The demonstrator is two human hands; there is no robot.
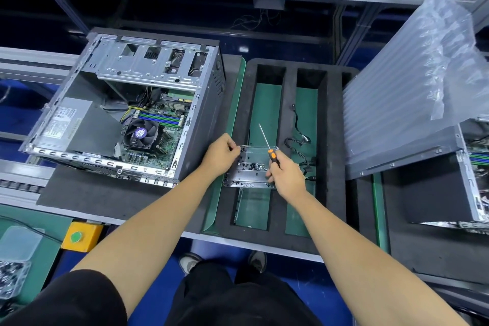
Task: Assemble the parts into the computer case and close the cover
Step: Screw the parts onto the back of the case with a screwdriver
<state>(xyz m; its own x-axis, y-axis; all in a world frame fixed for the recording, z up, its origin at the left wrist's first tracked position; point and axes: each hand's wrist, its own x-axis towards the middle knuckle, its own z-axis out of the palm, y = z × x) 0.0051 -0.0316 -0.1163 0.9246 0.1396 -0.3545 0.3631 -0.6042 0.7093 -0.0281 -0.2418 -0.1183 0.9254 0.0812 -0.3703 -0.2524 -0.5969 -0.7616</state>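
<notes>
Left fingers: the fingers (234, 147) of my left hand (221, 153) are curled in tight at the left end of the clear screw tray (248, 176). They pinch at something tiny there. It is too small for me to tell what.
Right fingers: my right hand (287, 173) is wrapped around the screwdriver (267, 144). I hold its orange and black handle, and the thin metal tip points up toward 11 o'clock.
Screw tray: it lies under both my hands, across the black foam holder (330, 140). Little black screws (254, 166) sit in a small heap in the middle of it.
Foam holder: it has long slots, and I can see the green worktop (264, 103) through them. A black cable (300, 137) lies in the slot at 3 o'clock from the tray.
Computer case: the computer case (124, 111) is at 10 o'clock from my hands, lying on its side on a dark mat (79, 193). Its cover is off. Inside I see a round fan (141, 133) on a green board.
Side panel: a grey panel (402, 151) leans at 3 o'clock, with bubbly plastic wrap (423, 66) on top of it.
Yellow box: a yellow box with a green button (82, 236) is at 8 o'clock.
</notes>
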